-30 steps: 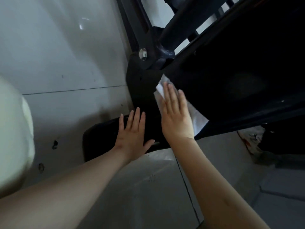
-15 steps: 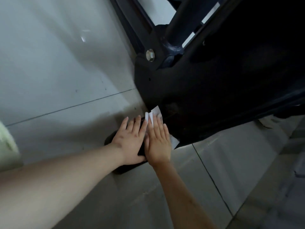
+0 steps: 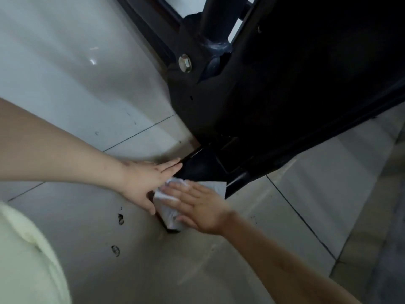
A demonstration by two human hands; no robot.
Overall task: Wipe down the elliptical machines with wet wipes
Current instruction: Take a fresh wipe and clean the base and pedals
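Note:
The black elliptical machine (image 3: 274, 95) fills the upper right, its low foot bar (image 3: 203, 165) running down to the floor. A crumpled white wet wipe (image 3: 166, 207) lies over the near end of that bar. My right hand (image 3: 197, 205) lies flat on the wipe with straight fingers, pressing it against the bar. My left hand (image 3: 149, 178) rests open on the bar just left of the wipe, fingers straight and pointing towards the machine body, thumb beside the wipe.
Glossy grey floor tiles (image 3: 76, 73) with dark scuff marks (image 3: 119, 219) surround the bar. A silver bolt (image 3: 185, 63) sits on the frame joint. A pale sleeve (image 3: 24, 260) fills the lower left. A darker floor strip (image 3: 385, 238) runs along the right edge.
My right hand slid the wipe from the machine's side panel down to the end of the floor bar. The left hand stayed on the bar, and the view shifted closer.

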